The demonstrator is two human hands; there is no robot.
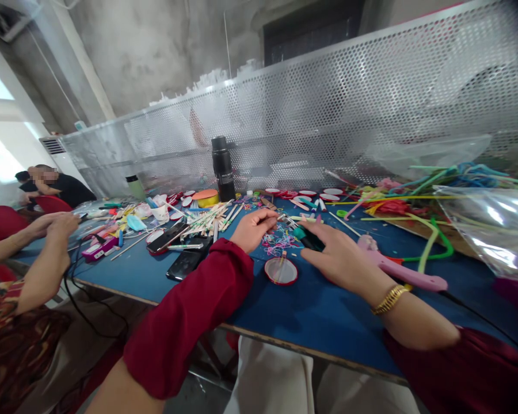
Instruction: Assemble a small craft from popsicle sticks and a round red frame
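Note:
My left hand [254,231] is raised over the table with thumb and fingers pinched together at the tips; whatever small thing they grip is too small to name. Close beside it, my right hand [336,253] wraps round pliers [308,237] with dark, teal-edged handles. Their silver tip reaches toward my left fingertips. Below and between the hands lies a round, red-rimmed white disc [280,271] with a thin stick-like piece across it. Behind it are tangled pink and blue thin strands [280,241]. A pink glue gun [408,271] rests right of my right hand.
Two dark phones [187,261] and a heap of pale sticks [205,221] lie left. A black bottle [223,169] stands at the back before a perforated metal screen [302,115]. Colourful pipe-like strips and clear plastic bags [496,230] crowd the right. Another person's hands [60,224] work at left.

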